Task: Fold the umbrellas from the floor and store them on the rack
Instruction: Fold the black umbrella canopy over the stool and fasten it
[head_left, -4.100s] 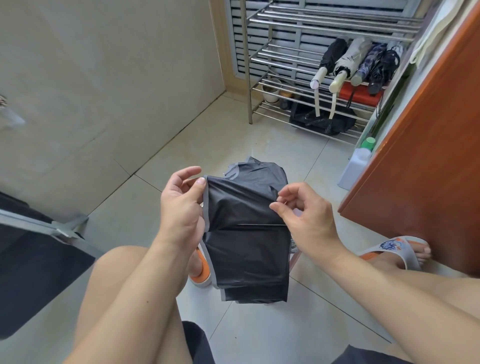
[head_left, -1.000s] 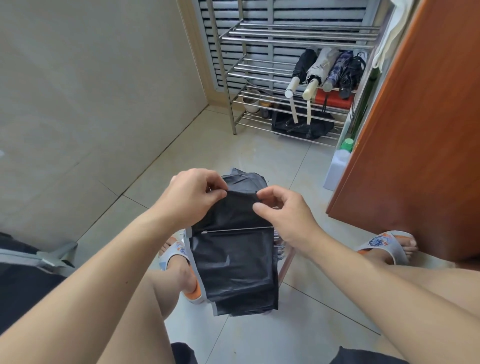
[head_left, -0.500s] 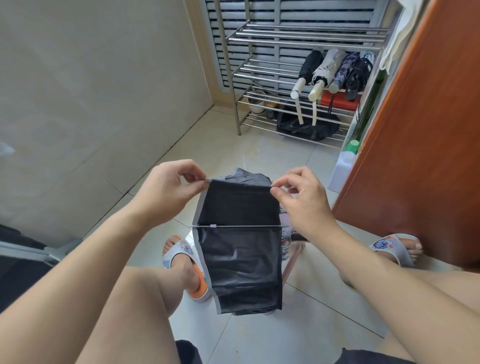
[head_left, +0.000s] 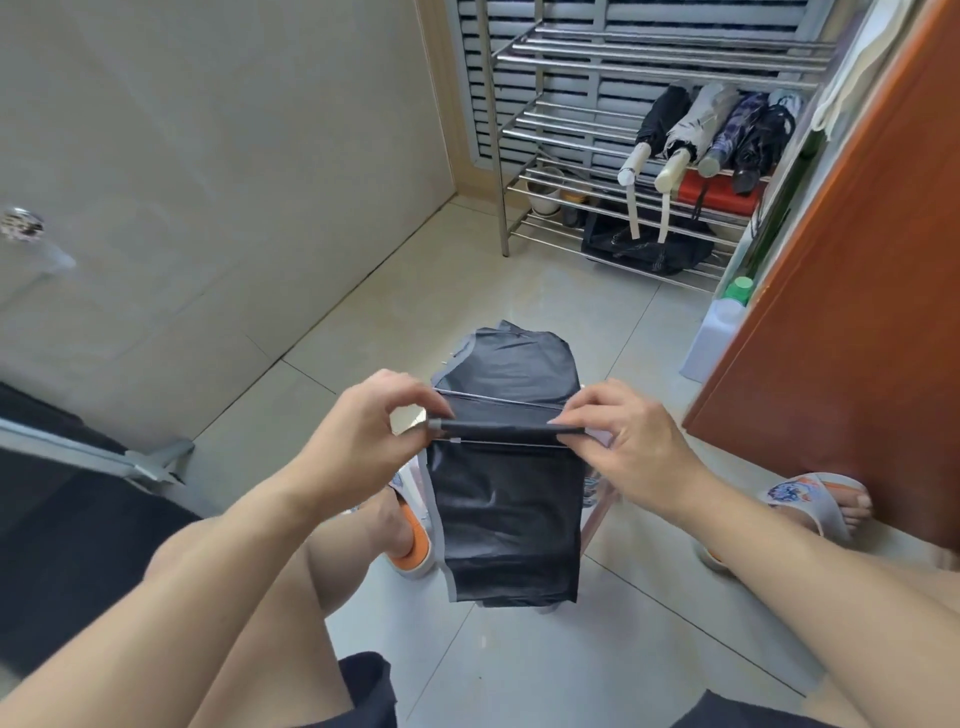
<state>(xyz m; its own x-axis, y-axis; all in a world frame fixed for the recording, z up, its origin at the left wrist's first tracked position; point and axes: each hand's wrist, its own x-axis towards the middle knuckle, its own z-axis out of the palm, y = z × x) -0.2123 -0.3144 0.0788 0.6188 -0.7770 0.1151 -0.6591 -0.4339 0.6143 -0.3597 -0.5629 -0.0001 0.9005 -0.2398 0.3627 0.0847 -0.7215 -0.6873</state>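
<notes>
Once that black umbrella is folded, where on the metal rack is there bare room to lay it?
The top shelf shows only bare bars. The middle shelf is bare on its left part, between the left post and the four folded umbrellas, which crowd its right end. Lower down, pots, a red item and a black bag take the space.

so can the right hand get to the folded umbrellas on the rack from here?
Probably not as things stand. The right hand pinches the black umbrella with the left hand, and the rack stands well across the floor; its front looks unobstructed.
</notes>
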